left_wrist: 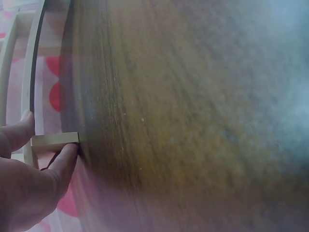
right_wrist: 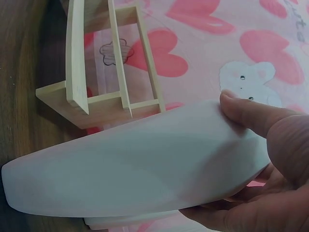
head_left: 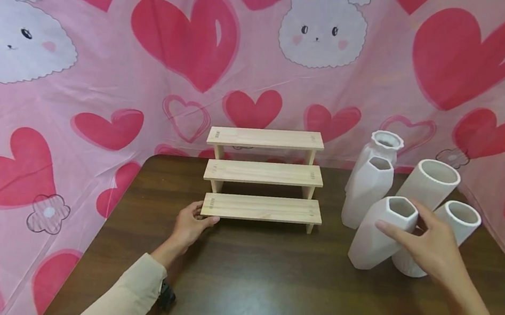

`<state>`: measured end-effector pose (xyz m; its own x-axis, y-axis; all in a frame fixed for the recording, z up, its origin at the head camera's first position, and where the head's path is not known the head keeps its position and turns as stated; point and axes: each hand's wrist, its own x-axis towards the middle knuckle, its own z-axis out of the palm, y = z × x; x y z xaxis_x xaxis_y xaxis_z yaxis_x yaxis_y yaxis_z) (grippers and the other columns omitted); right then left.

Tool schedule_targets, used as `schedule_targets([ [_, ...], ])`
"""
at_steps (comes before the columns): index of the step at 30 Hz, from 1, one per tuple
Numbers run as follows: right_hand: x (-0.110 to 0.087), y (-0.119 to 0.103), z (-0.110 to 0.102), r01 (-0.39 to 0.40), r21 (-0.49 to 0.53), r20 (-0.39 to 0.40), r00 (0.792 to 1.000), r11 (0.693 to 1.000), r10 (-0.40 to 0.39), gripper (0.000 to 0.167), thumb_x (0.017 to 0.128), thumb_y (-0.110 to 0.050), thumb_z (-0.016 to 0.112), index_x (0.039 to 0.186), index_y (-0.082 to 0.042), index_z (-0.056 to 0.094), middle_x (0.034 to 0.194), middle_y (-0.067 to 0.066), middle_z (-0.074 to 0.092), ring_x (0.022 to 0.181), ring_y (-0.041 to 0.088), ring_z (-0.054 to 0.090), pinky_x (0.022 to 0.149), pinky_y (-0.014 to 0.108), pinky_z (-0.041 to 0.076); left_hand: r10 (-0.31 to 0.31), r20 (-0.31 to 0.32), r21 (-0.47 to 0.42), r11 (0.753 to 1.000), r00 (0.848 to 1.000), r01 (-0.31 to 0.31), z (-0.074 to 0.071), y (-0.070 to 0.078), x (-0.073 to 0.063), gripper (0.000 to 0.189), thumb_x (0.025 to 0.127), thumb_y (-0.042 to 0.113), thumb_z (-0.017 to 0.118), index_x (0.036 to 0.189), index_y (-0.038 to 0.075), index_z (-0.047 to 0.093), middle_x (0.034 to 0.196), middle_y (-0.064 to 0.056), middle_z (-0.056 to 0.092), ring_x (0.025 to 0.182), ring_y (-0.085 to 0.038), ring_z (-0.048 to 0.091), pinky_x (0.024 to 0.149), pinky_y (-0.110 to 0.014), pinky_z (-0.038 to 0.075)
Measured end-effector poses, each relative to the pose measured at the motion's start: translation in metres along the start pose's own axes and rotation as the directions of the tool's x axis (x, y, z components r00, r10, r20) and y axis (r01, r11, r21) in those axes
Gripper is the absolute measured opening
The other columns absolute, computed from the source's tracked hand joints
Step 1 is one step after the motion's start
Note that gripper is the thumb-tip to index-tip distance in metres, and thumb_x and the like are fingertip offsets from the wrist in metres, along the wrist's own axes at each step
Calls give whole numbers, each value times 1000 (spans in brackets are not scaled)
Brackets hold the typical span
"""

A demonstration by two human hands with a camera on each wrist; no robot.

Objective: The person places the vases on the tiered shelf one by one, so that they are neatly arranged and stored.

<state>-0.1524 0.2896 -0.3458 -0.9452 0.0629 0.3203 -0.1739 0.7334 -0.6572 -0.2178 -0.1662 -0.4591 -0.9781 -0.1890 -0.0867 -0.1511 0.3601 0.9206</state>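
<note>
A pale wooden three-step shelf (head_left: 265, 172) stands at the back middle of the table. My left hand (head_left: 188, 225) grips the left end of its lowest step, thumb on the front edge; in the left wrist view the fingers (left_wrist: 65, 164) lie against the end support (left_wrist: 55, 139). On the right, my right hand (head_left: 434, 242) holds a white faceted vase (head_left: 374, 239) near its five-sided mouth, thumb on the near side and fingers behind. The right wrist view shows this vase (right_wrist: 120, 164) lengthwise, its base close to the tabletop.
Behind the held vase are another faceted white vase (head_left: 367, 195), a vase with a wavy rim (head_left: 369, 152), a wide round-mouthed one (head_left: 428, 185) and a narrower round-mouthed one (head_left: 458, 224). The brown table (head_left: 263, 288) meets a pink heart-print cloth (head_left: 255, 72) at the back.
</note>
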Motion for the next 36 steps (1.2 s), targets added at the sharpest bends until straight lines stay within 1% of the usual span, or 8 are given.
schedule_targets([
  [1, 0, 0, 0, -2, 3, -2, 1000, 1000, 2, 59, 80, -31, 80, 129, -9, 57, 104, 18, 65, 77, -7, 48, 63, 13, 42, 0, 0, -4, 1000, 1000, 0, 0, 0, 0, 57, 81, 13, 79, 131, 2, 54, 118, -17, 64, 99, -25, 63, 76, -29, 51],
  [7, 2, 0, 0, -12, 45, -15, 1000, 999, 13, 57, 78, -30, 82, 127, -11, 60, 93, -18, 61, 79, -8, 51, 65, 10, 42, 2, 9, -18, 1000, 1000, -2, -1, -1, 1, 57, 81, 14, 79, 131, 2, 54, 118, -16, 64, 99, -24, 63, 75, -29, 51],
  [9, 3, 0, 1, -11, 58, -21, 1000, 998, 12, 56, 77, -29, 82, 126, -11, 62, 90, -24, 59, 80, -8, 52, 66, 9, 42, 6, 11, -21, 1000, 1000, -6, -1, -1, 1, 57, 81, 14, 79, 131, 2, 54, 117, -16, 64, 98, -24, 63, 75, -28, 51],
  [19, 1, -22, 12, -42, 111, 18, 999, 993, 41, 56, 77, -32, 83, 126, -15, 64, 94, -16, 66, 89, 1, 55, 73, 8, 43, 13, 11, -14, 1000, 1000, -13, 0, -2, -1, 56, 80, 14, 79, 130, 2, 55, 117, -17, 65, 98, -25, 64, 76, -30, 52],
  [24, 3, -40, 17, -60, 98, 69, 996, 993, 53, 62, 78, -40, 80, 131, -15, 61, 111, 9, 67, 104, 26, 57, 86, 45, 50, 13, 14, -14, 1000, 1000, -13, 0, -3, -1, 56, 80, 14, 79, 130, 2, 55, 118, -18, 64, 99, -26, 64, 77, -31, 52],
  [26, 4, -48, 21, -60, 99, 85, 995, 993, 52, 62, 78, -42, 79, 131, -15, 61, 112, 13, 67, 105, 31, 57, 84, 52, 49, 17, 15, -9, 1000, 1000, -17, 0, -3, -1, 56, 81, 14, 79, 130, 1, 55, 119, -18, 64, 101, -27, 64, 78, -32, 52],
  [31, 7, -64, 34, -25, 122, 113, 994, 992, 11, 60, 77, -43, 80, 127, -15, 63, 106, 8, 69, 97, 26, 59, 76, 38, 50, 23, 8, 17, 1000, 1000, -24, -1, -3, 0, 57, 81, 15, 78, 131, 2, 54, 120, -18, 63, 104, -29, 62, 81, -34, 52],
  [36, 12, -77, 47, 15, 196, 143, 989, 980, -44, 52, 77, -41, 81, 121, -17, 66, 103, 4, 69, 99, 23, 58, 86, 52, 49, 32, 7, 30, 999, 999, -33, -1, -2, 1, 57, 81, 17, 79, 131, 2, 54, 121, -18, 63, 105, -29, 60, 81, -36, 51],
])
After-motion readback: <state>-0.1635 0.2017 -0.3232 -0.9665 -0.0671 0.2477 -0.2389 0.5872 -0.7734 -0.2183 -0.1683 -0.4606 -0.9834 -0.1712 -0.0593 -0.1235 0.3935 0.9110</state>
